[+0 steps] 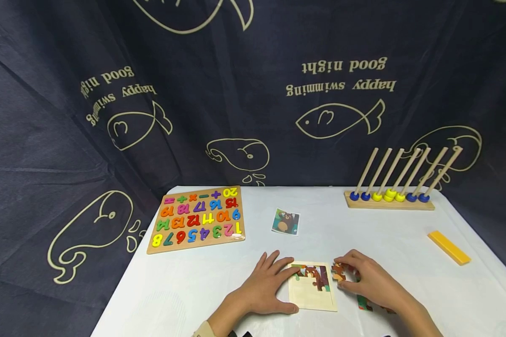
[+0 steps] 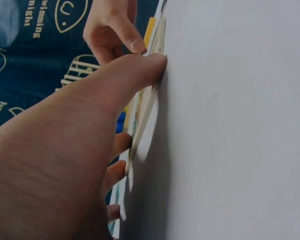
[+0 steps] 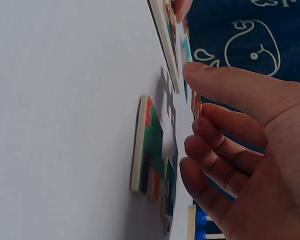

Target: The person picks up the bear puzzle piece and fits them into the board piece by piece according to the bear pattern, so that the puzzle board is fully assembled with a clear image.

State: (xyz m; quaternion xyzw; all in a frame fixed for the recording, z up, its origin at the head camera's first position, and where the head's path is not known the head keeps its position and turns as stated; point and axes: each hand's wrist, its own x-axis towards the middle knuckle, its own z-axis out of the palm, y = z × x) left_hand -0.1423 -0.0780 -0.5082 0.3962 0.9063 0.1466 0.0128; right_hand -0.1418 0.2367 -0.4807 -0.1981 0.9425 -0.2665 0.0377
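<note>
A wooden puzzle board lies flat near the table's front, with joined pieces of a bear picture along its upper part. My left hand steadies its left side, fingers spread, index finger reaching onto the board and thumb by the lower left corner. Just off the right edge, my right hand pinches a brown puzzle piece between thumb and fingers. In the right wrist view that piece shows edge-on, raised off the table. Loose puzzle pieces lie below the right hand, partly hidden by it in the head view.
Beyond the board lies a bear picture card. A wooden number board is at the back left. At the back right stands a bead counter with rods, and a yellow block lies near the right edge. A dark printed curtain hangs behind.
</note>
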